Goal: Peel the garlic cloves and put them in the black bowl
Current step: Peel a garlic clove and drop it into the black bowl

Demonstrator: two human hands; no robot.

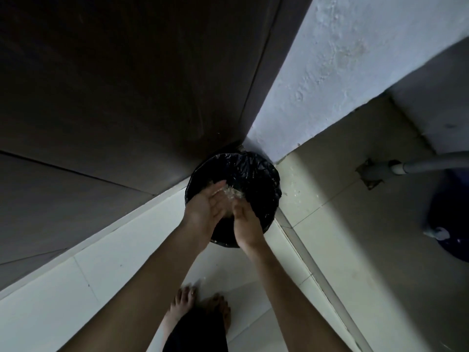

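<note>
Tiled floor, far corner: black-lined bin. Both hands sit over it. Left hand is flat-fingered; can't tell the grip of the right hand. Garlic skins lie between them. Likely cleanup step. Bowl and cloves are out of view. Next: shake the skins off.

Landmark: lined bin, standing on the floor in a corner.
- Behind and left of bin: door panel.
- Behind and right of bin: wall.
- Over bin opening: left hand and right hand, touching, with loose skins between them.
- Right of bin, well apart: pipe meeting a floor fitting; tub further right.
- Before bin: two bare feet.
</note>
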